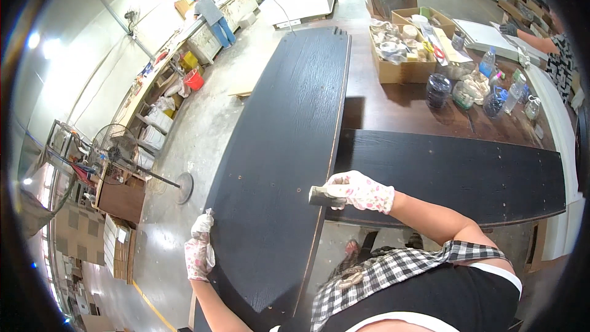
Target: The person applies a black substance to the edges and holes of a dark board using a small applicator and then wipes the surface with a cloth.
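Black-painted long wooden board (283,147), grain showing, curved along its left side, runs from top centre down to the bottom centre of the frame. Its upper end lies on the dark brown wooden bench (393,107); its lower part reaches out over the grey concrete floor (203,123). Second black board (455,175) lies crosswise at right of centre, its left end meeting the long board's right edge.

Cardboard box (402,67) of cans and tape rolls sits upper right on the bench, with clear plastic bottles (495,101) just right of it.

Right hand (359,190), in a floral-print glove, sits at the long board's right edge, centre frame, fingers clamped on a small grey sanding block (319,196) pressed to that edge.

Left hand (200,252), same glove, lower left, fingers wrapped over the board's left edge, bunched on a bit of pale cloth (203,222).

Standing fan (117,147) at left; another person (212,18) at the far wall bench, upper left.
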Available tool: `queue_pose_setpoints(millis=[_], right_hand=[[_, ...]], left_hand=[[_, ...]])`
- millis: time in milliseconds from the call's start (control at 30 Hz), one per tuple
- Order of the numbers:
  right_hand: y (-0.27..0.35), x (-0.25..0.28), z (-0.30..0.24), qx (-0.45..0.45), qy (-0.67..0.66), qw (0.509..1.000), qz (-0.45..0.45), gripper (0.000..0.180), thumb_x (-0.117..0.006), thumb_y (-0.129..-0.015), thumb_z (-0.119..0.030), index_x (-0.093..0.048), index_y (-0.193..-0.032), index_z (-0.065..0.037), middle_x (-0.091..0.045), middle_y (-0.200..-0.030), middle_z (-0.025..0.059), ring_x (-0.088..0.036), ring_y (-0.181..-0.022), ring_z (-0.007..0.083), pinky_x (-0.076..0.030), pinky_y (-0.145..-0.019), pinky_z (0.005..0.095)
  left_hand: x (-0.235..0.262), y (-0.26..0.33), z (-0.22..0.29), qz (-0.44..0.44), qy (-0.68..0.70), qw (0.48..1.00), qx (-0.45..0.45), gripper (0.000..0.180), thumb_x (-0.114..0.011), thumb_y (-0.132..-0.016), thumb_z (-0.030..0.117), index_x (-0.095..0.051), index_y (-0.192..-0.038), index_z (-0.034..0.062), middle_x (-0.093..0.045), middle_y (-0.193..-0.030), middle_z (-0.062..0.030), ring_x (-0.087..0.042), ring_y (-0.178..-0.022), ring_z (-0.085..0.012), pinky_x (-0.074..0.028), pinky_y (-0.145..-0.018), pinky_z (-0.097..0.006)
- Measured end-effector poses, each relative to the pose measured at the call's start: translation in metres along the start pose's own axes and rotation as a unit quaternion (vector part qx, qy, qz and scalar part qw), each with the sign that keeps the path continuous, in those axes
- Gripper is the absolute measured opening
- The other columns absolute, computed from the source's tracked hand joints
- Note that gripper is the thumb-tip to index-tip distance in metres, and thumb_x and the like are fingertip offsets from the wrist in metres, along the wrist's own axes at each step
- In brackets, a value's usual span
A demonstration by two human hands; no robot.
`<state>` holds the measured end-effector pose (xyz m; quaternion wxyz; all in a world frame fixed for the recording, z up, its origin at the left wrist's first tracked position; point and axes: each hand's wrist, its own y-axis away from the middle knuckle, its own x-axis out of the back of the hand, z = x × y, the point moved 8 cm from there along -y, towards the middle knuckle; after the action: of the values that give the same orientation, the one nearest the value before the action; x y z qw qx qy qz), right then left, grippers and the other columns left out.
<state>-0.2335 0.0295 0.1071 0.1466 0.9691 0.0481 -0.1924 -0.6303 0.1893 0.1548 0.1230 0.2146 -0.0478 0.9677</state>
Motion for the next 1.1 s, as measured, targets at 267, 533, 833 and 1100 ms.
queue_pose_setpoints(millis=[267, 533, 833, 1100], right_hand=[[-0.057, 0.01, -0.072, 0.068, 0.223, 0.968, 0.093, 0.028, -0.064, -0.099, -0.032, -0.066, -0.102, -0.005, -0.065, -0.077, 0.0047, -0.06, -0.059, 0.0103, -0.047, -0.05, 0.0212], [-0.006, 0.103, -0.035, 0.136, -0.062, 0.96, 0.237, 0.029, -0.067, -0.097, -0.029, -0.063, -0.104, -0.001, -0.065, -0.087, 0.0075, -0.066, -0.066, 0.0159, -0.053, -0.056, 0.0249], [0.036, 0.171, 0.011, 0.133, -0.053, 0.945, 0.293, 0.026, -0.063, -0.1, -0.026, -0.062, -0.102, 0.0, -0.063, -0.08, 0.0084, -0.06, -0.062, 0.0148, -0.046, -0.054, 0.0254], [0.057, 0.217, 0.053, 0.131, -0.087, 0.938, 0.309, 0.025, -0.063, -0.099, -0.028, -0.062, -0.103, -0.004, -0.064, -0.083, 0.0071, -0.065, -0.064, 0.0177, -0.051, -0.055, 0.0279]], left_hand=[[0.026, -0.1, -0.067, 0.062, -0.271, 0.954, 0.116, 0.043, -0.061, -0.096, 0.041, -0.071, -0.094, -0.0007, -0.067, -0.073, -0.0152, -0.06, -0.066, -0.0244, -0.047, -0.061, -0.042], [-0.018, -0.13, -0.068, 0.16, -0.57, 0.806, 0.006, 0.035, -0.055, -0.096, 0.045, -0.069, -0.097, 0.0134, -0.069, -0.092, -0.0134, -0.068, -0.087, -0.0346, -0.053, -0.076, -0.047], [0.012, -0.118, -0.081, 0.291, -0.395, 0.871, 0.028, 0.024, -0.061, -0.095, 0.028, -0.07, -0.105, 0.0078, -0.071, -0.097, -0.0136, -0.069, -0.085, -0.0296, -0.053, -0.078, -0.04], [0.131, -0.055, 0.004, 0.479, 0.0, 0.877, -0.034, 0.029, -0.062, -0.097, 0.033, -0.07, -0.106, 0.0063, -0.07, -0.086, -0.0074, -0.065, -0.077, -0.0181, -0.051, -0.067, -0.031]])
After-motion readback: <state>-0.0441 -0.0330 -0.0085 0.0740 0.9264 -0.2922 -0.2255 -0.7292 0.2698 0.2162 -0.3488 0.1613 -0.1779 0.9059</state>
